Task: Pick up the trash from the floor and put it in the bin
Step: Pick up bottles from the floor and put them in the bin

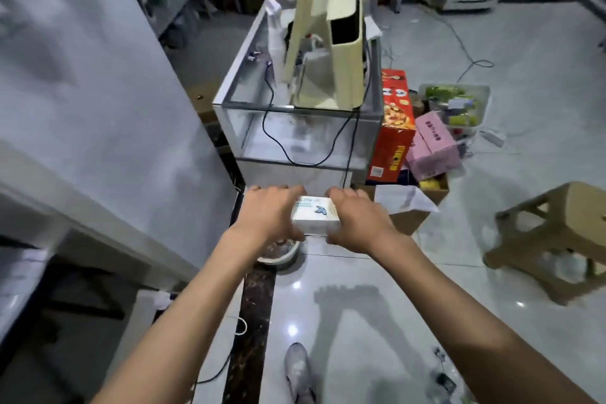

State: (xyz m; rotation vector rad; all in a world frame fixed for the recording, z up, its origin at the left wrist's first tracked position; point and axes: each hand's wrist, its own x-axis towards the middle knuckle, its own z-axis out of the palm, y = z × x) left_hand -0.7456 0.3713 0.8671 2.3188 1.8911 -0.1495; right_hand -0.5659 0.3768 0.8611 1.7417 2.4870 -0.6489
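A grey shoe [299,371] stood on the tiled floor [360,321]. Above a round bin [282,257], the left hand [267,213] and right hand [357,223] gripped a white tissue pack [314,215] between them.

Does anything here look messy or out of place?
Yes. Beside the glass counter, a red box, a pink box and a clear tub lie heaped at odd angles on the floor. Both hands grip a white packet.
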